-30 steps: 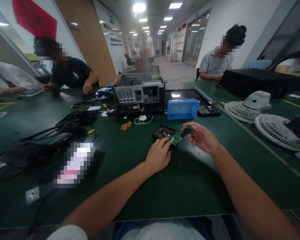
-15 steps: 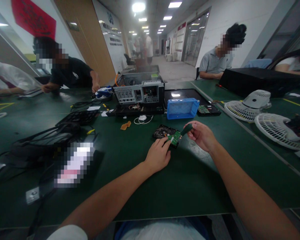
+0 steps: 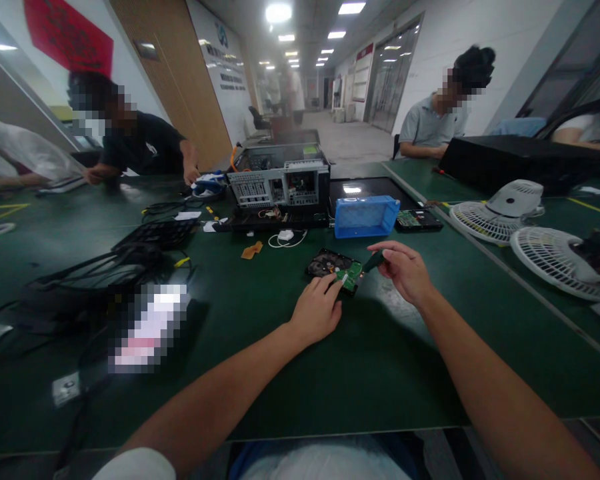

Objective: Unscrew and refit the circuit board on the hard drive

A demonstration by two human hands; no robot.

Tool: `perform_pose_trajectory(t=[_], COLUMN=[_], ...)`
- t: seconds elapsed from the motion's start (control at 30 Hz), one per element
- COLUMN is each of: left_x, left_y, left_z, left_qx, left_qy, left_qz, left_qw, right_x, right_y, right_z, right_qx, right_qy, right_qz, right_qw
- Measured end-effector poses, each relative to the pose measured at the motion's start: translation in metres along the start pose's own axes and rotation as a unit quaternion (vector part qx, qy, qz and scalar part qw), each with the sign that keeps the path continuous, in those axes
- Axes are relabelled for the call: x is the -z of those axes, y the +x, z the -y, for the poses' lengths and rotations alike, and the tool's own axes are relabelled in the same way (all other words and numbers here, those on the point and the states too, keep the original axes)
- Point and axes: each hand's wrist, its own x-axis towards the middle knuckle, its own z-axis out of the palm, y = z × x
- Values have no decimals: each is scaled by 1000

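Note:
On the green table lies a hard drive [image 3: 325, 264], its green circuit board [image 3: 351, 272] facing up at the right end. My left hand [image 3: 317, 310] holds the drive down at its near edge, fingertips pressing on the board side. My right hand [image 3: 406, 270] is closed around a screwdriver [image 3: 374, 261] with a dark handle. The screwdriver slants down leftward to the right edge of the circuit board. Its tip is too small to tell whether it sits in a screw.
Beyond the drive stand a blue plastic bin [image 3: 365, 219] and an opened computer case [image 3: 280, 183]. Another drive with a board [image 3: 419, 220] lies right of the bin. White fan parts [image 3: 563, 260] are at right, black cables and a bag [image 3: 80, 287] at left. Several people sit around.
My right hand's index finger has stretched out along the top of the screwdriver handle, and its grip has shifted slightly. My left hand and the hard drive stay in place.

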Motion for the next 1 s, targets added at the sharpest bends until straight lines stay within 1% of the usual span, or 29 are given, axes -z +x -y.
perform_pose_trajectory(t=[0.07, 0.23, 0.43, 0.63, 0.7, 0.83, 1.0], left_x=[0, 0, -1, 0, 0, 0, 0], left_y=[0, -1, 0, 0, 0, 0, -1], left_z=[0, 1, 1, 1, 1, 1, 0], left_qx=[2, -1, -2, -4, -3, -2, 0], left_qy=[2, -3, -1, -4, -1, 1, 5], left_qz=[0, -6, -7, -6, -4, -3, -2], left_qw=[1000, 1000, 1000, 1000, 1000, 1000, 1000], right_x=[2, 6, 3, 2, 2, 2, 2], right_y=[1, 1, -1, -5, -6, -6, -5], right_z=[-2, -2, 4, 9, 10, 10, 9], right_qx=[5, -20, -24, -64, -78, -101, -97], right_qy=[-3, 32, 60, 48, 54, 76, 104], right_qz=[-1, 5, 51, 121, 133, 124, 90], right_qw=[1000, 999, 997, 989, 987, 984, 986])
